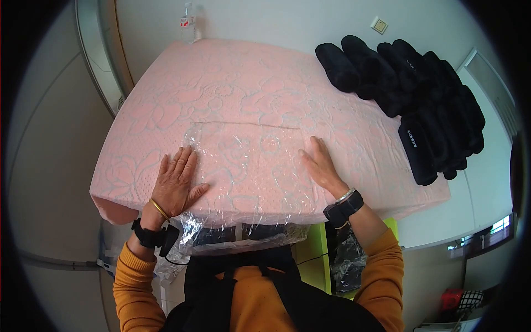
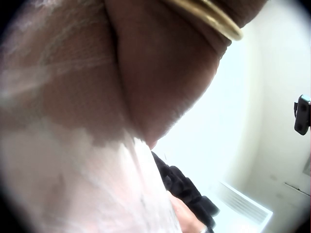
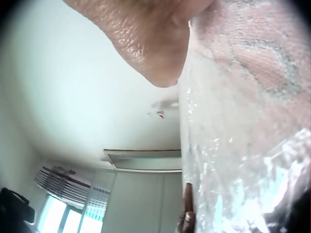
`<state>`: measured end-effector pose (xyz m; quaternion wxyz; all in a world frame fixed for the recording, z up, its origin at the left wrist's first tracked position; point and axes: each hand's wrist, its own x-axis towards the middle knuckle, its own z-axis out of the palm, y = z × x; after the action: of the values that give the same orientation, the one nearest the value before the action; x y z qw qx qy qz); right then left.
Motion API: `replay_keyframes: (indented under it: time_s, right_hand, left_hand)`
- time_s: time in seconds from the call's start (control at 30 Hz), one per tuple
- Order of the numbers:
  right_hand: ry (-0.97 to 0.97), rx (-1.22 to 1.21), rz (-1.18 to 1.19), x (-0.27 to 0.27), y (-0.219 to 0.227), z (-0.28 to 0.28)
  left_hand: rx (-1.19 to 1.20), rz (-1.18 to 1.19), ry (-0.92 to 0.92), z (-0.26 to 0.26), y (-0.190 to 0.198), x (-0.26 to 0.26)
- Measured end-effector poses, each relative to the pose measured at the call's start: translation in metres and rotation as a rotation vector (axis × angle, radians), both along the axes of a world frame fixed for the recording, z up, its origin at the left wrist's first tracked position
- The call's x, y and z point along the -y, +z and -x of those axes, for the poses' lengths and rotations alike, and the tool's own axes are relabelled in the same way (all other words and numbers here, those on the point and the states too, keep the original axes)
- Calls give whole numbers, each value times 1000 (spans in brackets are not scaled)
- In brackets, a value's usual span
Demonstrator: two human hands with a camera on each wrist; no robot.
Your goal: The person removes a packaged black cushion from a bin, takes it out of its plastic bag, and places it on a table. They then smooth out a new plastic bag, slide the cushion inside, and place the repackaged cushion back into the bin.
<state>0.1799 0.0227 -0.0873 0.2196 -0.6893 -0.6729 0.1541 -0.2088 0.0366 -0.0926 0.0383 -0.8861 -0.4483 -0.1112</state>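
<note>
A clear plastic bag [image 1: 249, 171] lies flat on the pink patterned cloth [image 1: 149, 94], its lower part hanging over the front edge. The left hand [image 1: 176, 185] rests palm down at the bag's left side, fingers straight and thumb out. At the right side, the right hand [image 1: 323, 166] touches the plastic with relaxed fingers. In the left wrist view the left hand [image 2: 165, 68] lies against the covered surface. The right wrist view shows the right hand [image 3: 150, 43] beside shiny plastic [image 3: 214, 160]. Neither hand grips anything.
Black rolled bundles [image 1: 409, 88] are piled at the back right of the cloth. A clear bottle [image 1: 188, 25] stands at the back left by the wall. Below the front edge, a yellow-green surface [image 1: 312, 257] and more crumpled plastic [image 1: 348, 263] show.
</note>
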Motion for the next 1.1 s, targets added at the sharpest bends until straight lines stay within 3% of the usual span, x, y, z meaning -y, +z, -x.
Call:
replay_keyframes:
  time_s: [0.17, 0.27, 0.4, 0.57, 0.67, 0.83, 1.1]
  right_hand:
    - [-105, -264, -150, 9, 4, -3]
    - [-219, -593, 54, 17, 14, 2]
    - [-185, -823, 257, 16, 18, -11]
    - [-144, -829, 347, 11, 10, -20]
    - [-134, -606, 179, 9, 8, -14]
    - [-171, -626, 94, 8, 1, -6]
    - [-94, -794, 252, 9, 5, -12]
  left_hand:
    - [5, 17, 16, 0, -1, 0]
    - [15, 32, 20, -1, 0, 0]
    - [30, 63, 26, -1, 4, 2]
    - [33, 73, 34, -3, 6, 2]
    - [26, 74, 34, -3, 6, 1]
    - [26, 90, 45, -3, 6, 1]
    - [34, 95, 46, -3, 6, 1]
